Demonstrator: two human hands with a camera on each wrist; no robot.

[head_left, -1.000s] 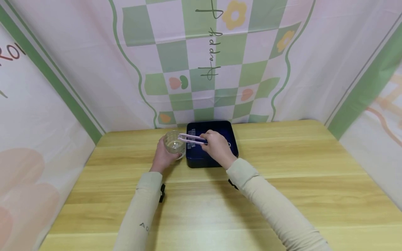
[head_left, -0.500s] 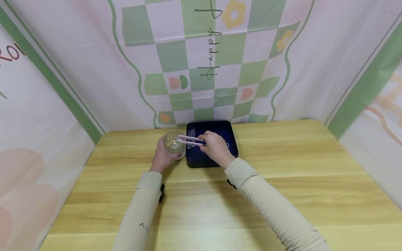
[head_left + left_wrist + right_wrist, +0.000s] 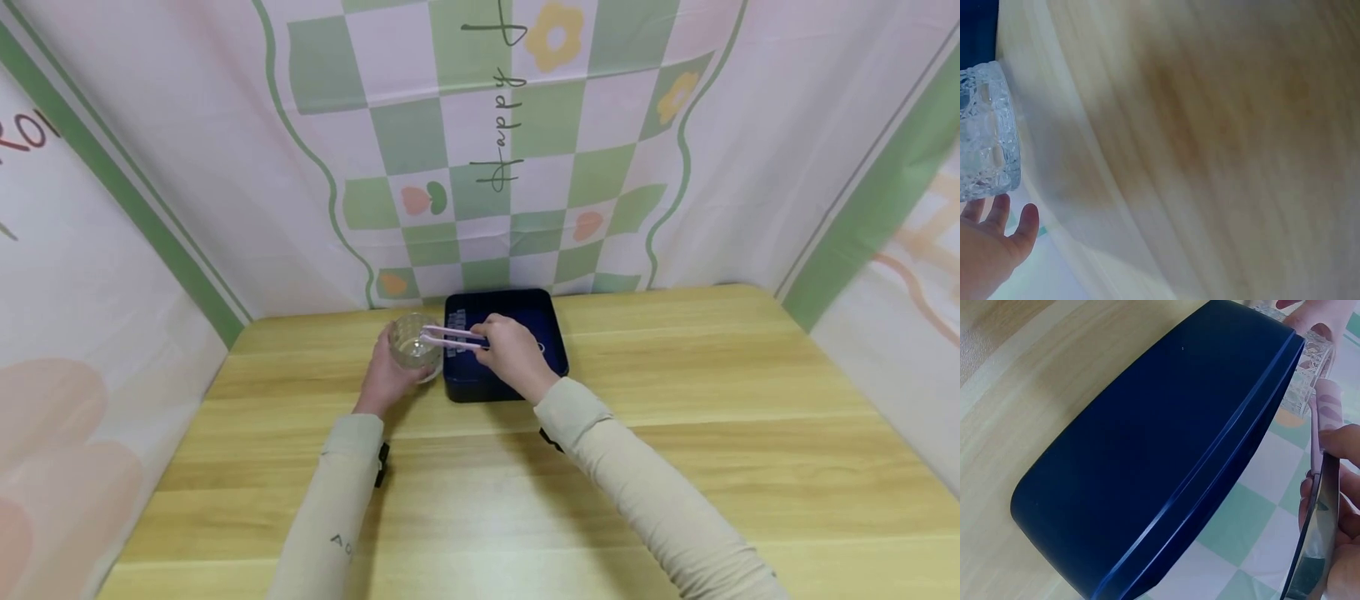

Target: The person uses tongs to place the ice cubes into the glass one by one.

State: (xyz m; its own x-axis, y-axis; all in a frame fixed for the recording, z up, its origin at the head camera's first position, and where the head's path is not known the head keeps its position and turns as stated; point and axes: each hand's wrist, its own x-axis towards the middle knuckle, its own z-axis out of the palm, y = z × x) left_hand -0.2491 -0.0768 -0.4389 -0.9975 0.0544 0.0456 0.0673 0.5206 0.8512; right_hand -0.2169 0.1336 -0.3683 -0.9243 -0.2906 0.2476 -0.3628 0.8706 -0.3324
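Note:
My left hand (image 3: 390, 371) grips a clear, patterned glass (image 3: 415, 354) from its left side, beside the dark blue tray (image 3: 480, 387). The left wrist view shows fingers (image 3: 997, 212) by the glass (image 3: 988, 137). My right hand (image 3: 516, 354), over the tray, pinches a pair of tongs (image 3: 453, 335) with pink tips. Those tips reach left over the glass's mouth; whether they hold anything is too small to tell. In the right wrist view the tongs (image 3: 1325, 500) show a shiny metal handle, held between thumb and fingers. Small clear blocks (image 3: 456, 333) lie along the tray's left side.
The tray stands near the back edge of the wooden table (image 3: 465, 508), close to a printed cloth (image 3: 480, 200) hanging behind. More cloth (image 3: 97, 333) hangs at both sides. A small white ring (image 3: 541, 347) shows beside my right hand.
The tongs and my right hand have shifted slightly left, bringing the tips further over the glass. My left hand keeps holding the glass in nearly the same place.

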